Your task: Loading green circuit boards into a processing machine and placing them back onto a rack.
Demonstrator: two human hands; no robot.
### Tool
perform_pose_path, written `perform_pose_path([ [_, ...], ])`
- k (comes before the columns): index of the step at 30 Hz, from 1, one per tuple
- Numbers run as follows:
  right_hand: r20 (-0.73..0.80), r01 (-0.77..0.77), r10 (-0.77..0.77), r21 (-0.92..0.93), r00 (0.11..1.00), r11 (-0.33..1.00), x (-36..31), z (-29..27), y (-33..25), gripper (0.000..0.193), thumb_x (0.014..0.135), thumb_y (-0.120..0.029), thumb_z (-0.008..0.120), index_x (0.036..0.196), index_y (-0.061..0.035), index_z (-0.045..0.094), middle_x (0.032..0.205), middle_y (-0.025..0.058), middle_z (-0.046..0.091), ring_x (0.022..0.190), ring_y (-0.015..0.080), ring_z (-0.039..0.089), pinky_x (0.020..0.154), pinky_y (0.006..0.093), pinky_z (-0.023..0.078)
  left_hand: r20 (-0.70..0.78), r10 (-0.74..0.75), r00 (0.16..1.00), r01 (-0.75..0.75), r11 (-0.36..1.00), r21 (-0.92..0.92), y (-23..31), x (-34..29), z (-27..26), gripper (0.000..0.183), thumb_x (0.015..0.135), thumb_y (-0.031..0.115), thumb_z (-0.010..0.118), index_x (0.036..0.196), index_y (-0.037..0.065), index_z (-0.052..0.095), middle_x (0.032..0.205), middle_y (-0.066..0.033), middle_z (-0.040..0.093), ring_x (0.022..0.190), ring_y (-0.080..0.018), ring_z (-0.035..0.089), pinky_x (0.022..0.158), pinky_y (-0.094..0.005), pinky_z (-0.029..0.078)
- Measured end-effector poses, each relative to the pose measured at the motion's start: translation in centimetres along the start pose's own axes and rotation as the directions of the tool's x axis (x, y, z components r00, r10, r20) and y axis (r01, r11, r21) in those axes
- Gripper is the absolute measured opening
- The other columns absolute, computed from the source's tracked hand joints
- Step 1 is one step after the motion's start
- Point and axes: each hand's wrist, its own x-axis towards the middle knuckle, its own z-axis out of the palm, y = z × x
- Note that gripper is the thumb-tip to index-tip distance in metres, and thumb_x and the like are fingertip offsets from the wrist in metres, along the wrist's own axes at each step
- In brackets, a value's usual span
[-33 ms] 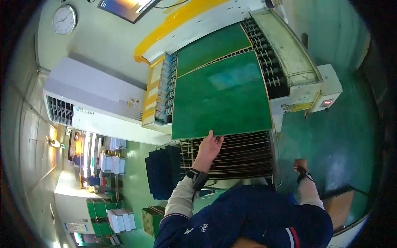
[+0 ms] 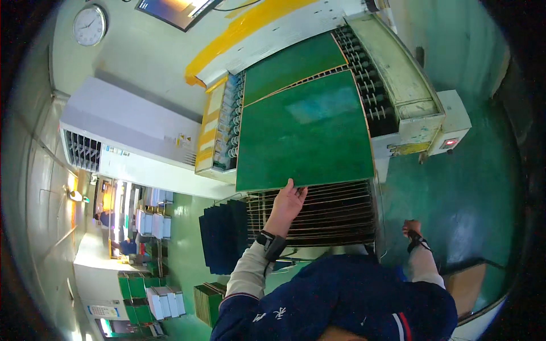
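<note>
A large green panel [image 2: 304,133] with thin copper-coloured edges lies on a roller conveyor, its near part jutting out over a rack. My left hand [image 2: 290,202] grips the middle of its near edge, thumb on top and fingers underneath, partly hidden. Beyond it, a second green panel [image 2: 293,65] rests on the rollers. The slotted rack [image 2: 313,213] beneath the near edge has several dark, thin dividers. My right hand [image 2: 412,228] hangs low to the right of the rack, its fingers curled in, and nothing shows in it.
Black rollers [image 2: 375,96] and a pale side rail flank the panels on the right; a control box [image 2: 452,122] is fixed there. A white cabinet [image 2: 133,125] stands left of the conveyor. Dark sheets [image 2: 222,236] and a green-sided stack [image 2: 208,301] are left of the rack. A brown board [image 2: 465,288] stands lower right.
</note>
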Motion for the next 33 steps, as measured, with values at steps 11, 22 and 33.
perform_pose_path([
  [11,0.036,0.018,-0.03,0.297,0.999,0.955,0.7,-1.1,3.6,0.027,0.092,-0.028,0.047,0.068,-0.0169,0.04,0.058,0.0014,0.037,0.044,0.0161,0.034,0.042,0.0328,0.025,0.11,-0.092,0.99,0.085,0.994,0.065,0.2,2.8,1.0,0.022,0.099,0.024,0.059,0.113,0.007,0.058,0.112,-0.0093,0.066,0.103,-0.0256,0.062,0.09,-0.0379,0.055],
  [22,0.102,0.054,-0.09,0.311,0.991,0.949,0.0,-1.1,3.7,0.021,0.084,-0.036,0.044,0.071,-0.0217,0.038,0.061,-0.0008,0.031,0.047,0.016,0.029,0.044,0.0334,0.021,0.051,-0.086,0.995,0.083,0.995,0.048,0.1,2.1,1.6,0.023,0.098,0.025,0.06,0.108,0.004,0.058,0.107,-0.0125,0.065,0.102,-0.0272,0.061,0.091,-0.0389,0.053],
  [33,0.522,-0.318,-0.054,0.595,0.851,0.738,3.7,-2.6,4.9,0.02,0.084,-0.031,0.047,0.07,-0.0183,0.04,0.06,0.0024,0.031,0.046,0.0173,0.029,0.042,0.035,0.02,0.069,-0.075,0.995,0.071,0.996,0.055,0.5,2.6,1.9,0.024,0.099,0.025,0.06,0.111,0.004,0.056,0.11,-0.0127,0.065,0.104,-0.0276,0.06,0.093,-0.0393,0.053],
])
